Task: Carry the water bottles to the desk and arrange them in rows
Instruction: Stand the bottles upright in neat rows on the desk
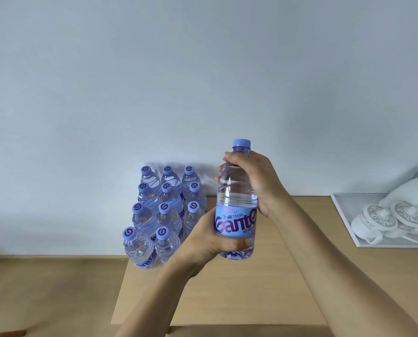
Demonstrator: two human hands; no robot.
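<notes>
- A person holds one water bottle [237, 200] upright in both hands above the desk [227, 288], just right of the view's centre
- The right hand [256, 181] comes in from 5 o'clock and is wrapped around the bottle's shoulder, below the purple cap [241, 143]; its fingers are closed on the clear plastic
- The left hand [210, 242] comes in from 7 o'clock and cups the bottle's lower part, with the thumb pressed across the front just under the blue label [235, 221]
- A group of bottles [164, 215] stands on the desk at 9 o'clock from the held bottle, at the back left corner close to the wall [203, 81]
- They stand upright in three columns running away from the viewer, caps up; eleven caps can be counted, and the column at 3 o'clock is partly hidden behind the left hand
- The bottles in the group stand touching or just beside one another
- A white tray [344, 207] lies on the desk well apart at 3 o'clock, bearing two lidded cups [383, 222] and a white teapot [412, 190] cut off by the frame edge
- The desk's near left corner sits at 7 o'clock, with wood-toned floor [45, 288] beyond it
</notes>
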